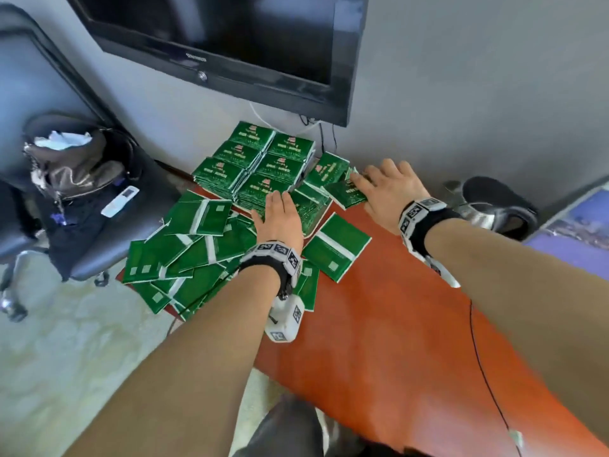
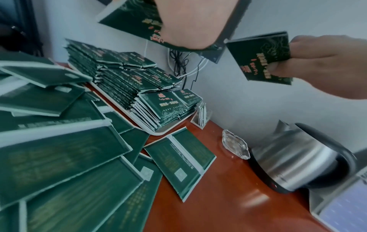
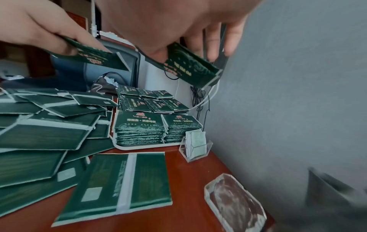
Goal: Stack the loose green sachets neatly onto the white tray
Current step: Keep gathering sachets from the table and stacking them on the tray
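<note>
Neat stacks of green sachets (image 1: 260,163) fill the white tray (image 2: 158,133) at the table's far end, near the wall. A loose heap of green sachets (image 1: 184,252) lies left of the tray, and one sachet (image 1: 336,247) lies alone on the table. My left hand (image 1: 276,209) hovers over the near edge of the stacks and pinches a green sachet (image 3: 89,55) from above. To the right of the tray, my right hand (image 1: 372,179) grips another green sachet (image 2: 262,59) between thumb and fingers.
A steel kettle (image 1: 494,209), a glass ashtray (image 2: 236,146) and a clear holder of white packets (image 3: 196,141) stand by the wall at right. A monitor (image 1: 230,37) hangs above the tray. An office chair with a bag (image 1: 75,166) stands left. A black cable (image 1: 487,374) crosses the red-brown table (image 1: 395,324).
</note>
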Tool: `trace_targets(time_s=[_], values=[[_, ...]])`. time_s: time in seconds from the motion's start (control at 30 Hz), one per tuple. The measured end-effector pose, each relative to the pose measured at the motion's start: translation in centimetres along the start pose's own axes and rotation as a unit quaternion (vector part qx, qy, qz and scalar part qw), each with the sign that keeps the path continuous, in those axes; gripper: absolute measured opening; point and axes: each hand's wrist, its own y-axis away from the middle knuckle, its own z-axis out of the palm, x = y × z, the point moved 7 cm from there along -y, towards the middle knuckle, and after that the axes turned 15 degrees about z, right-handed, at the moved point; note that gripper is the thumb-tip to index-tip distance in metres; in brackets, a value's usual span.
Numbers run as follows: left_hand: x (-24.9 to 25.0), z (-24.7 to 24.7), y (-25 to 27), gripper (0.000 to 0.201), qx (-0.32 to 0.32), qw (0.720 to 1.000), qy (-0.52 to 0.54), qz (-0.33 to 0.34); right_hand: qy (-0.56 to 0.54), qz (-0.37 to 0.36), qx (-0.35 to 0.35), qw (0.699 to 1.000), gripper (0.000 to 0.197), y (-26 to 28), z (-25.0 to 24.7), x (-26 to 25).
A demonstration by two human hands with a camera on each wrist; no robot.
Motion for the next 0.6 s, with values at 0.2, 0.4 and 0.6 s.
trace_targets(time_s=[0.2, 0.4, 0.6], values=[[-0.3, 3.6, -4.9, 0.075, 0.003, 0.998, 0.038, -0.046, 0.002, -0.064, -0.032, 0.997, 0.074, -8.9, 3.8, -1.8], [-0.3, 7.7, -10.1, 0.083, 0.005, 0.998, 0.047, -0.04, 0.015, -0.067, -0.06, 0.996, 0.08, -15.3, 9.2, -2.9], [-0.5, 10.4, -12.3, 0.085, -0.006, 1.0, 0.016, -0.025, -0.001, -0.077, -0.059, 0.995, 0.086, -18.3, 12.5, -5.0]])
